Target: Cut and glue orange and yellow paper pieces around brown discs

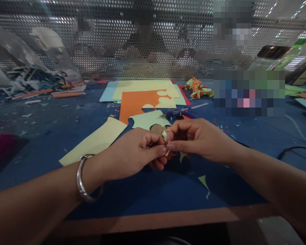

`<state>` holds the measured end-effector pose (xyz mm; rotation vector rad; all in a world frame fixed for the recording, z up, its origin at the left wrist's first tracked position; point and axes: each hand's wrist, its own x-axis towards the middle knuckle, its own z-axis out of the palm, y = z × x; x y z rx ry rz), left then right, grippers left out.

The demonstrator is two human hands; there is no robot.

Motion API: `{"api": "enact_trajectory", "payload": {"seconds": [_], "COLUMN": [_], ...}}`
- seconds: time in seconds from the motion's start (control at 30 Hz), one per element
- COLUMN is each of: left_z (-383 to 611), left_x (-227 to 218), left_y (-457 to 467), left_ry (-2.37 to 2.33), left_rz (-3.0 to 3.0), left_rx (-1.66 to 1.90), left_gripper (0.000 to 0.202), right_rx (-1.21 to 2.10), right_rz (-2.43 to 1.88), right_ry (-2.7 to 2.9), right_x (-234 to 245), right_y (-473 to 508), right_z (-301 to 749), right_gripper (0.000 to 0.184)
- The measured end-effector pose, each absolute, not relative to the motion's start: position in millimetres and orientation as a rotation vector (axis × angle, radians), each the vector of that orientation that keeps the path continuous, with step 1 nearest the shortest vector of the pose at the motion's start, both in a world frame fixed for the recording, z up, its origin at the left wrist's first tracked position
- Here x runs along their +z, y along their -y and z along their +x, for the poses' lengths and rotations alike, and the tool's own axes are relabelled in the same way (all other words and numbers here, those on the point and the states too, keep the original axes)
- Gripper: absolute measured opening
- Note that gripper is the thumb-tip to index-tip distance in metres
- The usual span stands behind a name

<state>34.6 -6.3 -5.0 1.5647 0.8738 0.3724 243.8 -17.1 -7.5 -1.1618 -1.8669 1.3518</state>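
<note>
My left hand (135,153), with a silver bangle (81,178) at the wrist, and my right hand (201,139) meet over the middle of the table. Both are closed, fingertips pinching a small pale paper piece (165,135); its full shape is hidden by the fingers. Just beyond lie a light green sheet (150,119) with curved cut-outs and an orange sheet (131,102), also cut into. A blue glue gun (175,113) rests behind my right hand. Under my left forearm and hand, a pale yellow paper strip (94,143) lies slantwise.
Pale yellow sheets (142,85) are stacked at the back, near orange-and-green paper flowers (197,89). Rolled paper sticks (68,93) and a clear bottle (60,59) stand left. A green scrap (204,183) lies near the front edge. A perforated metal screen (112,51) closes the back.
</note>
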Motion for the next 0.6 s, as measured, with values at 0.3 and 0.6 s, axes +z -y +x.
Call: {"api": "enact_trajectory", "payload": {"seconds": [0.3, 0.6], "left_z": [34.8, 30.8], "left_x": [-5.0, -4.5], "left_y": [7.8, 7.9], "left_ry": [-0.863, -0.9], "left_rz": [1.499, 1.479], "left_rx": [0.38, 0.332], "left_gripper": [0.019, 0.03], "right_rx": [1.373, 1.344], "right_rz": [-1.142, -1.137], "right_ry": [1.817, 1.803], "right_x": [-8.5, -8.2], "right_y": [16.9, 16.4], "right_z": [245.3, 247.1], "right_gripper": [0.027, 0.027]}}
